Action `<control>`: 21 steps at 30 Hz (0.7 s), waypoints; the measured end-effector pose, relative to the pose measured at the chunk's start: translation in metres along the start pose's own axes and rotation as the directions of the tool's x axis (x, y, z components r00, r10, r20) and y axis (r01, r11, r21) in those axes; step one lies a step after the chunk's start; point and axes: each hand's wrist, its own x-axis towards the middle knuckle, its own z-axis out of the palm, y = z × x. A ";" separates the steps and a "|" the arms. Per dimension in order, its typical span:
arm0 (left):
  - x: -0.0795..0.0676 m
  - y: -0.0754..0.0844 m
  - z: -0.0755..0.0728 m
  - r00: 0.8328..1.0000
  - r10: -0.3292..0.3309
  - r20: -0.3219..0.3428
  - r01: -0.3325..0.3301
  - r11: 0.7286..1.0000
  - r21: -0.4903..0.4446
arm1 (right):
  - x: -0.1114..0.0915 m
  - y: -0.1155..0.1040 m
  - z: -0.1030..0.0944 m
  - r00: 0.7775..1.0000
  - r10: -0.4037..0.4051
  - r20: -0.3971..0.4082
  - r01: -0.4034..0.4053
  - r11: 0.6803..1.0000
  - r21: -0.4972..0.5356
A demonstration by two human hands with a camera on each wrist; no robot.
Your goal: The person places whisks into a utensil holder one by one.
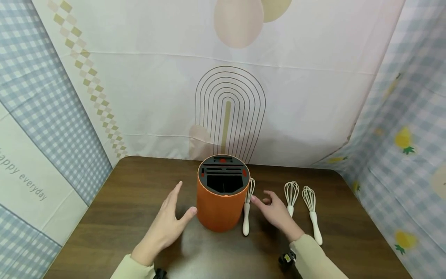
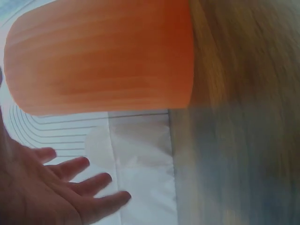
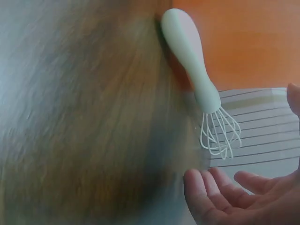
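Head view: bright, even, diffuse illumination; the printed white fabric backdrop (image 1: 209, 58) is reasonably sharp, lightly shadowed at lower right. The dark brown wood-grain table (image 1: 132, 193) shows a pale sheen at front centre. Both wrist views: hazy, low contrast, table grain smeared, bluish glare; the orange cylindrical container (image 2: 98, 61) appears soft.

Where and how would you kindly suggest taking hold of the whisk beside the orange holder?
Probably by the thick handle of that whisk, coming from above and the right: the handle forms the near end, the orange holder crowds the left, and the wires look thin.
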 end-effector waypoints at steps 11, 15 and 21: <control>0.018 0.018 0.007 0.991 0.098 -0.095 -0.125 0.933 -0.337 | 0.013 0.004 0.014 0.993 0.066 0.099 -0.087 0.973 0.213; 0.023 0.022 0.010 0.991 0.101 -0.091 -0.128 0.916 -0.380 | 0.017 0.007 0.017 0.991 0.058 0.117 -0.081 0.976 0.202; 0.032 0.027 0.011 0.988 0.120 -0.094 -0.148 0.904 -0.402 | 0.025 0.007 0.019 0.989 0.038 0.145 -0.056 0.991 0.120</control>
